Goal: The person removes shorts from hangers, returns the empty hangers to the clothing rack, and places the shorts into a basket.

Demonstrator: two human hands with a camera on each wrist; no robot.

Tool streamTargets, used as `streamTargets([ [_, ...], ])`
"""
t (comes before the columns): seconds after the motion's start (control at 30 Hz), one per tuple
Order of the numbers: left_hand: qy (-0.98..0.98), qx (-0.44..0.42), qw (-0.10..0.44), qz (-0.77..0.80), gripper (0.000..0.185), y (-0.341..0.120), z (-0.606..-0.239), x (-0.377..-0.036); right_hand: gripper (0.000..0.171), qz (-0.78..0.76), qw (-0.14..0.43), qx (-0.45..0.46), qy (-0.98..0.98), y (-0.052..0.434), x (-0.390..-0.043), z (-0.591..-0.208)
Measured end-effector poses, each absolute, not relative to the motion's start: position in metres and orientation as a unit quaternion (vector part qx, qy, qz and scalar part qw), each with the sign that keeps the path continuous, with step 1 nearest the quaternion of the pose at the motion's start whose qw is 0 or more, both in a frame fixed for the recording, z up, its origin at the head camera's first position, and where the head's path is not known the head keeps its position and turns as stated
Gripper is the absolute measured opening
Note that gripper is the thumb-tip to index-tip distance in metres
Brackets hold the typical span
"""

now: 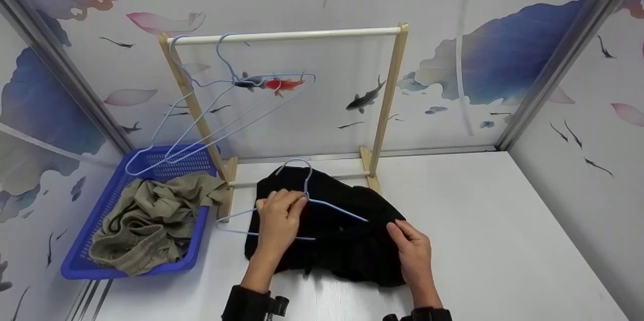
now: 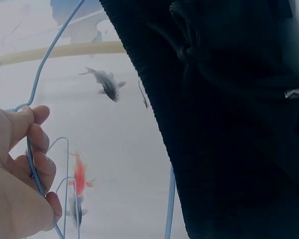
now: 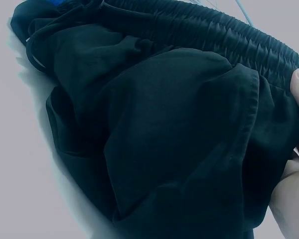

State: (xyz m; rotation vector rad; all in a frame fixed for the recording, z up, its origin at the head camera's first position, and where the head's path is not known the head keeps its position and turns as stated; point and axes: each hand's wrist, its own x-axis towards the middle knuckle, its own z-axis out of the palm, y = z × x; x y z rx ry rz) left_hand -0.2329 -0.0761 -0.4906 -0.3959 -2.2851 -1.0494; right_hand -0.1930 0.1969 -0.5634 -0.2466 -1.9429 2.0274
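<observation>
Black drawstring pants point(image 1: 347, 258) with a gathered elastic waistband point(image 3: 209, 30) are bunched over the white table in the head view. My left hand point(image 1: 278, 216) grips a light-blue wire hanger point(image 1: 338, 208) just below its hook; the left wrist view shows the fingers curled round the wire. The hanger's right end passes into the waist opening, where black cloth hides it, while its left end sticks out past the cloth. At the waistband's right end, my right hand point(image 1: 415, 253) pinches the fabric between thumb and fingers. A knotted drawstring point(image 2: 187, 50) hangs at the front.
Behind the pants stands a wooden rack point(image 1: 388, 94) with a white rail point(image 1: 292, 35). Two blue wire hangers point(image 1: 188, 127) hang at the rail's left. A blue basket point(image 1: 80, 255) holding khaki clothing point(image 1: 151, 220) sits at left. Patterned walls enclose the table point(image 1: 483, 240).
</observation>
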Motion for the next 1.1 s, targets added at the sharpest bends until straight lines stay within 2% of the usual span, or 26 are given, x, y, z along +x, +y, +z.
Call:
streamTargets([
  [0.77, -0.856, -0.141, 0.300, -0.396, 0.008, -0.077, -0.487, -0.233, 0.027, 0.714, 0.163, -0.135, -0.667, 0.209, -0.193, -0.571],
  [1.1, -0.858, -0.134, 0.301, -0.394, 0.007, -0.081, -0.487, -0.233, 0.030, 0.699, 0.144, -0.154, -0.684, 0.212, -0.191, -0.573],
])
